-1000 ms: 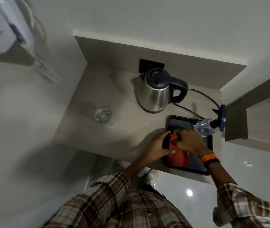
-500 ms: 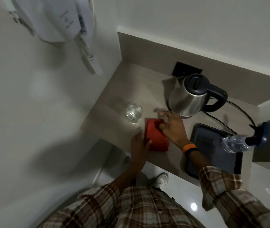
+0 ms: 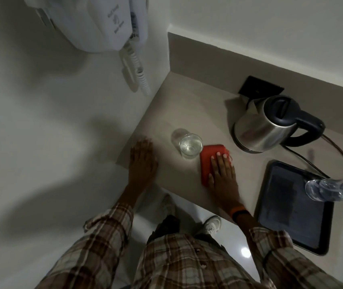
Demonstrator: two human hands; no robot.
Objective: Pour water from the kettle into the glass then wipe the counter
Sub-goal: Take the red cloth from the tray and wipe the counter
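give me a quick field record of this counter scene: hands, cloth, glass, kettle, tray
left hand: flat on the counter near its left edge, holding nothing
right hand: pressed flat on the red cloth
red cloth: folded, on the counter, right beside the glass
glass: upright, water inside
kettle: upright on its base, lid closed
tray: dark, at the right, plastic bottle over it

white walls (image 3: 41, 122), glossy floor (image 3: 187, 213), wall-mounted hairdryer (image 3: 104, 24)
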